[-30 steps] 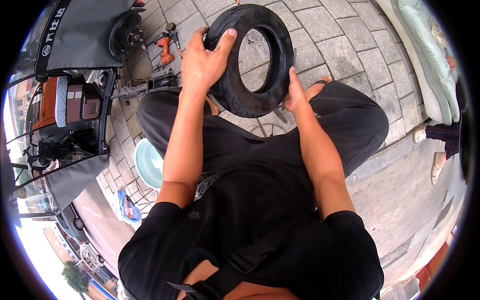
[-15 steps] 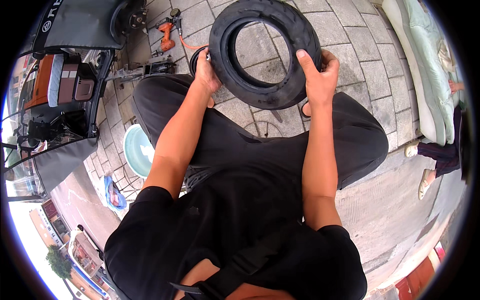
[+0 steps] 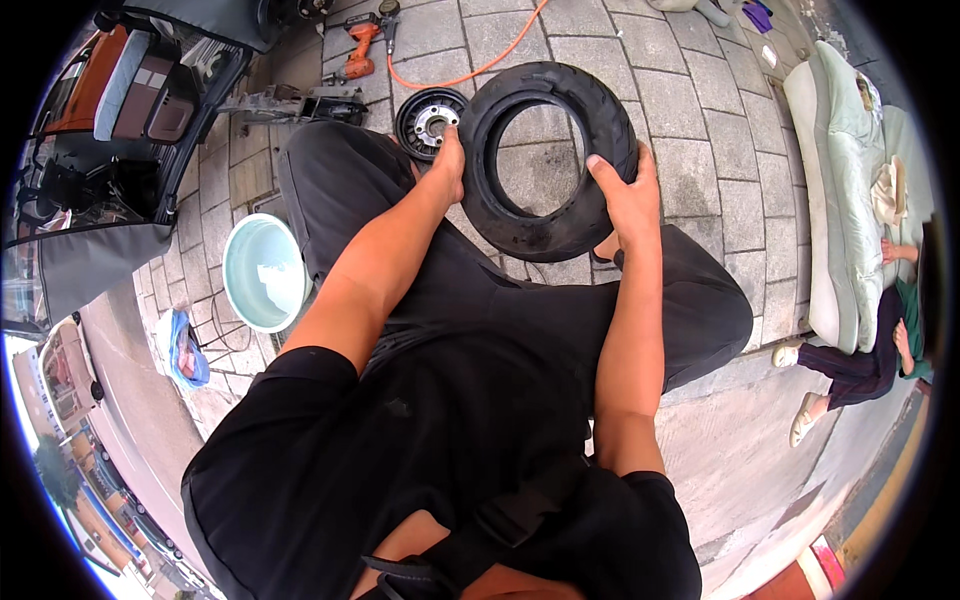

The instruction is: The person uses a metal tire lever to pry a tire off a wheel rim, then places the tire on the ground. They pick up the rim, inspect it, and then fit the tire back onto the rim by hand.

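Both my hands hold a black rubber tire [image 3: 540, 240] by its sides, above the paving between my bent knees. My right hand [image 3: 630, 190] grips the right side, thumb on the near sidewall and fingers round the tread. On the left edge rests my left hand [image 3: 450, 168], its thumb up and most of its fingers hidden. Just left of the tire a black wheel rim [image 3: 407, 125] with a silver hub lies on the paving, partly covered by my left hand. Paving shows through the tire's open middle.
Beyond the rim lie an orange cordless power tool [image 3: 360, 50] and a gauge with an orange hose [image 3: 470, 72]. A pale green basin [image 3: 240, 300] stands left of my knee, near a blue plastic bag [image 3: 186, 350]. A vehicle [image 3: 190, 90] is at left. Another person's legs [image 3: 850, 370] and cushions [image 3: 835, 200] are at right.
The tire has come down and nearer to me in the view, and my hands with it. The rim, mostly hidden before, now shows beside it. The view has shifted too.
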Tool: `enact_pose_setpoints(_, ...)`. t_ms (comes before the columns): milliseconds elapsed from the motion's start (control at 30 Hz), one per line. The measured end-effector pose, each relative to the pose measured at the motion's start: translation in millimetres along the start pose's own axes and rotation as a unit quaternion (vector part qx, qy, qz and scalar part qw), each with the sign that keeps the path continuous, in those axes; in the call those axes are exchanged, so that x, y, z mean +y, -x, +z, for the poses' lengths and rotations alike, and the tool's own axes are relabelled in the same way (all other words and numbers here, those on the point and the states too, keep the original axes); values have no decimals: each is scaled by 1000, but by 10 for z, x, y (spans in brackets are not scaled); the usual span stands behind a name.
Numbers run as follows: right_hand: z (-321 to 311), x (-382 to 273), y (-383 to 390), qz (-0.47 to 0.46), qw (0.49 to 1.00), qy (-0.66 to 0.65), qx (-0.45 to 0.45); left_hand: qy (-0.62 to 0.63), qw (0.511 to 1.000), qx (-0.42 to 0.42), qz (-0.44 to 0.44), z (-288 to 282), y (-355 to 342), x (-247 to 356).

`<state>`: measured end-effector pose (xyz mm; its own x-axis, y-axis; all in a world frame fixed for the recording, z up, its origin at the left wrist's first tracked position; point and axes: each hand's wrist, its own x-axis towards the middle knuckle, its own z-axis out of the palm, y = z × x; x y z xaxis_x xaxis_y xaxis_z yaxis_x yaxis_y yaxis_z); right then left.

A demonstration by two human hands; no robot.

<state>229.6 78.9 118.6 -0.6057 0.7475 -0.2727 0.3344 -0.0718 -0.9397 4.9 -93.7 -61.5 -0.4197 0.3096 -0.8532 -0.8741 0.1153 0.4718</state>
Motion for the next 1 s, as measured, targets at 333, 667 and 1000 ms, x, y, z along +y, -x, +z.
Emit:
enact_pose_setpoints(333,-197,1589,-527,202,911,-354,62,-321,877,39,356,432,1349,635)
enact_pose_setpoints(667,98,867,-213,117,864,-482,85,-289,579,-1,762,841,2036,481)
enact_pose_setpoints(1000,16,1102,-231,123,870,-474,47,-101,907,-37,407,437,1341,789)
